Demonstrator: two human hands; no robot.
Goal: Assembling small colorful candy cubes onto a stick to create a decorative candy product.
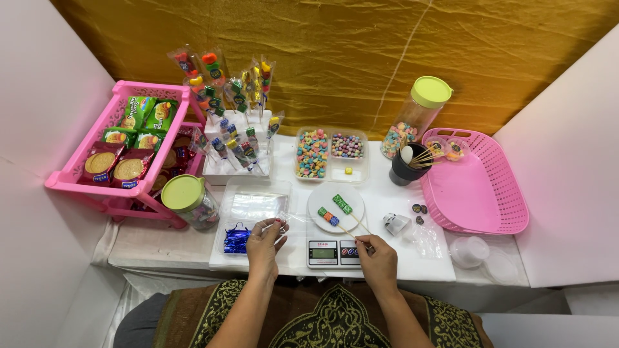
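My left hand (266, 243) pinches a clear plastic sleeve (274, 225) just left of the small digital scale (333, 252). My right hand (376, 258) grips the end of a wooden skewer whose candy pieces (342, 204) rest on the round white plate (321, 195) on top of the scale. A second candy skewer (328, 216) lies beside it on the same plate.
A clear tray with plastic sleeves (253, 203) and blue twist ties (236, 239) lies left. Behind stand wrapped candy skewers (240, 96), candy trays (330, 153), two green-lidded jars (420, 113), a black cup of sticks (407, 169), a pink basket (480, 187) and a pink snack rack (116, 148).
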